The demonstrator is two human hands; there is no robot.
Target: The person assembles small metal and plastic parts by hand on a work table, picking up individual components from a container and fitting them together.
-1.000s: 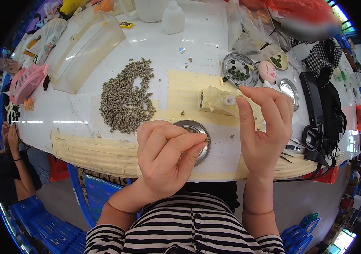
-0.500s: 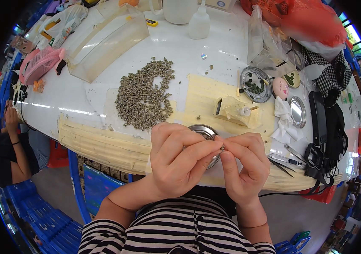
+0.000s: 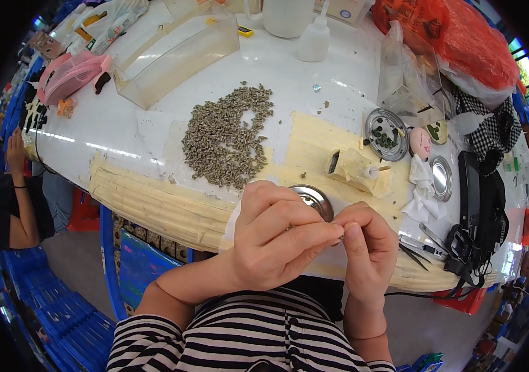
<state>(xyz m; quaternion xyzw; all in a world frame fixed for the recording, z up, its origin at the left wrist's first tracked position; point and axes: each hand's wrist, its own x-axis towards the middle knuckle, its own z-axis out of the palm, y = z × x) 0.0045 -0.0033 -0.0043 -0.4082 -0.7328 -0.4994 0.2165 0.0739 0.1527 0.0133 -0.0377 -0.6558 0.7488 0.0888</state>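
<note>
My left hand (image 3: 277, 239) and my right hand (image 3: 368, 251) meet fingertip to fingertip above the table's near edge. Both are closed in a pinch on one tiny metal part (image 3: 341, 236), mostly covered by the fingers; its exact kind is too small to make out. Just beyond them, a round shiny metal dish (image 3: 320, 197) is partly hidden by my hands, with some small bits inside. Farther off to the left lies a spread heap of small metal parts (image 3: 218, 139).
A taped block (image 3: 357, 170) with a small stick stands beyond the dish. Right of it are a round tin (image 3: 386, 134) of dark green pieces, a tin lid (image 3: 441, 178), tweezers (image 3: 414, 255) and black straps (image 3: 472, 229). A squeeze bottle (image 3: 314, 42) stands far back. A person's arm (image 3: 21, 204) shows at left.
The view has shifted, so the table things appear farther right and slightly lower. My hands stay pinched together on the tiny part, with the right hand turned slightly more upright.
</note>
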